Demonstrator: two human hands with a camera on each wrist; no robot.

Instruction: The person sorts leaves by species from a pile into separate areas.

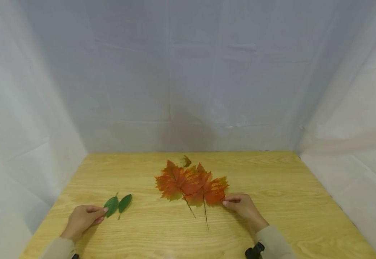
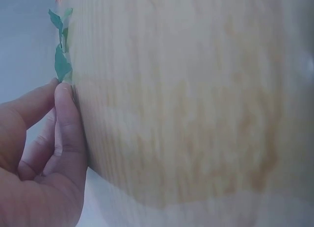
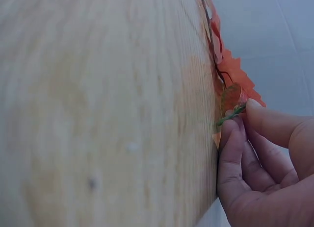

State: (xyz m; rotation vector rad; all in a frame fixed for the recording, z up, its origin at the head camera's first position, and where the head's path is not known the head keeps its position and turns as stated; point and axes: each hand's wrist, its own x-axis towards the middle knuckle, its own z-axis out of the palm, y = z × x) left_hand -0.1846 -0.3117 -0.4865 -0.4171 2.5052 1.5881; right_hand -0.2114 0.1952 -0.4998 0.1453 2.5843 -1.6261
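My left hand (image 1: 83,220) pinches the near edge of a green leaf (image 1: 111,206) between thumb and fingertips, low over the wooden table. A second green leaf (image 1: 125,203) lies right beside it, its short stem pointing toward me. In the left wrist view the pinched green leaf (image 2: 62,65) stands out past the fingertips. My right hand (image 1: 242,208) pinches the lower right edge of an orange-red maple leaf (image 1: 216,190), where the right wrist view shows a green-tinged edge (image 3: 232,115) between thumb and finger. Another maple leaf (image 1: 171,181) overlaps it on the left; thin dark stems run toward me.
A small brownish-green curled leaf (image 1: 187,162) sits behind the maple leaves. White sheeting (image 1: 188,90) hangs along the table's back edge and both sides. Bare wood tabletop (image 1: 149,233) lies between the hands.
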